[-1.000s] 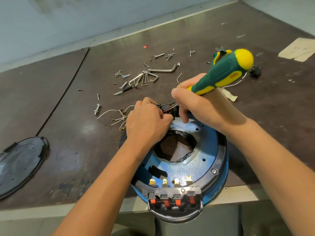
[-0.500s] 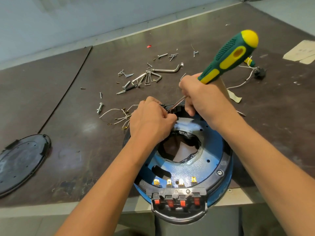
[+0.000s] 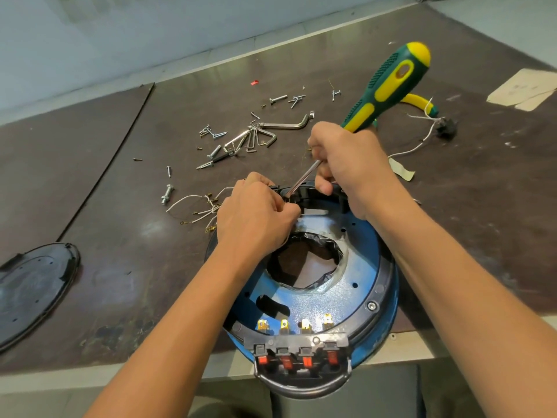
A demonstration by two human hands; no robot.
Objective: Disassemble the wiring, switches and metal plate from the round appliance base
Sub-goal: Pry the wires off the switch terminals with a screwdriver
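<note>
The round appliance base (image 3: 358, 282) is blue with a black rim and hangs over the table's front edge. A black switch block (image 3: 301, 354) with several orange-red switches sits at its near side. My right hand (image 3: 346, 164) grips a green and yellow screwdriver (image 3: 385, 86), whose metal shaft slants down to the far rim of the base. My left hand (image 3: 256, 212) is curled at that same far rim, fingers pinching something small that I cannot make out. White wires (image 3: 193, 206) lie on the table just left of it.
Loose screws and bolts (image 3: 217, 146) and a bunch of hex keys (image 3: 262, 134) lie scattered behind the base. A black round cover (image 3: 30, 288) rests at the left. Yellow-handled pliers (image 3: 422, 104), a black part with white wire (image 3: 446, 128) and paper scraps (image 3: 524, 89) lie far right.
The screwdriver handle has swung upward to a steeper angle while its tip stayed at the far rim. My left hand has kept its place.
</note>
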